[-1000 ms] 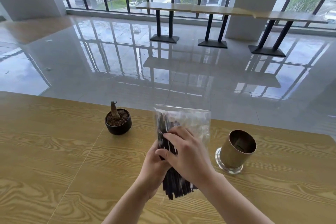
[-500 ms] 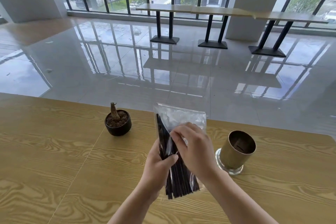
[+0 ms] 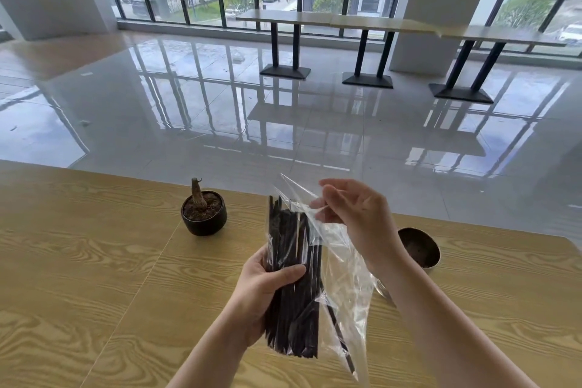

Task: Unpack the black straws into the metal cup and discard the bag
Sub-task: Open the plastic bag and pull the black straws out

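Observation:
A bundle of black straws (image 3: 294, 280) stands nearly upright above the wooden table, still partly inside a clear plastic bag (image 3: 345, 287). My left hand (image 3: 267, 290) grips the bundle around its middle, thumb across the front. My right hand (image 3: 356, 214) is raised to the right of the straw tops and pinches the bag's upper edge, stretching the film away from the straws. One loose straw lies slanted in the bag's lower part. The metal cup (image 3: 420, 247) stands on the table at the right, largely hidden behind my right forearm.
A small black pot (image 3: 204, 214) with a bare stump stands on the wooden table (image 3: 94, 261) left of the straws. Beyond the table's far edge lies a glossy tiled floor with long tables by the windows.
My right hand has lifted off the straws and pulled the bag's top up and to the right, opening it out. The left hand keeps its grip on the bundle.

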